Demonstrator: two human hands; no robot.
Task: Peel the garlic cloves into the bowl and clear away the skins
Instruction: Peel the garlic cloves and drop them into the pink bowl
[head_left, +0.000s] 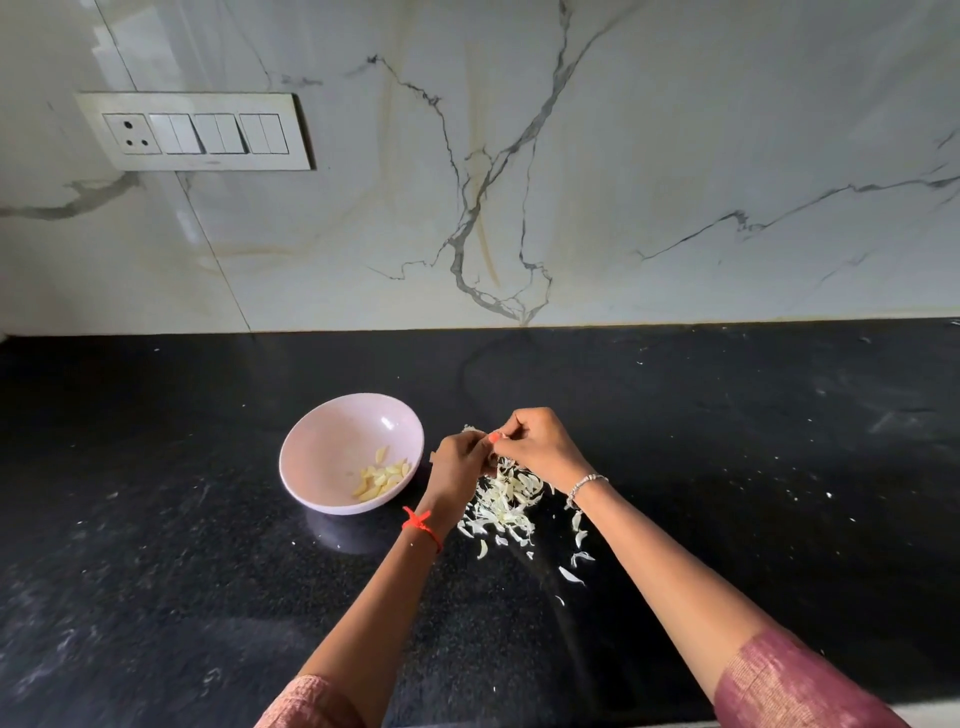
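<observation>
A pale pink bowl (332, 447) stands on the black counter and holds several peeled garlic cloves (383, 475) at its right side. Just right of the bowl, my left hand (457, 465) and my right hand (540, 449) meet above a pile of white garlic skins (506, 501). Both hands pinch a garlic clove (475, 432) between their fingertips; only a bit of its white skin shows, the rest is hidden by the fingers. Loose skins (576, 551) trail toward me on the right of the pile.
The black stone counter (182, 571) runs from the marble wall (519, 182) to its front edge near me. A switch panel with a socket (195, 132) is on the wall at upper left. Small white flecks dot the counter.
</observation>
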